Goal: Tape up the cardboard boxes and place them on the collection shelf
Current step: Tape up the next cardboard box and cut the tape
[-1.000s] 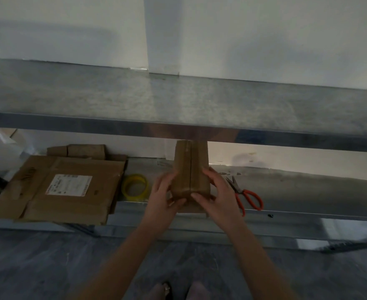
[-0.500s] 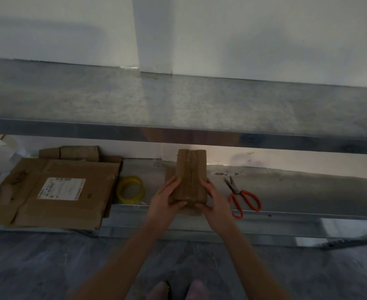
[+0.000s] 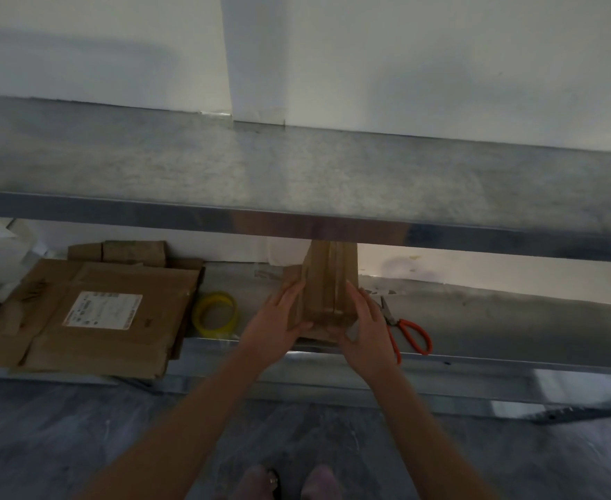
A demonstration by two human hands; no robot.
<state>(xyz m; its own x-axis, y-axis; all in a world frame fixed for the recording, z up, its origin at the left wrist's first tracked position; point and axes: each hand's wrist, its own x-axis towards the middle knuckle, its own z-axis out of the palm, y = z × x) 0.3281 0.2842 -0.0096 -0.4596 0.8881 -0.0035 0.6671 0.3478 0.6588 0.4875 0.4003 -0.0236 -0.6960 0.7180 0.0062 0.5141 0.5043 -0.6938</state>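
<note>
- Head view: my left hand (image 3: 278,319) and right hand (image 3: 367,330) still clasp the small brown taped cardboard box (image 3: 327,294), now lifted slightly above the grey metal lower shelf (image 3: 495,319), beside the red-handled scissors (image 3: 410,330).
- Taping looks done; I judge shelving comes next.

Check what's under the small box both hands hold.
A flat cardboard piece pokes out beneath the small box, on the lower shelf. Its middle hides under the box, left hand and right hand.

The cardboard box (image 3: 329,286) slightly higher, its top now up against the upper shelf (image 3: 333,225) rim.
</note>
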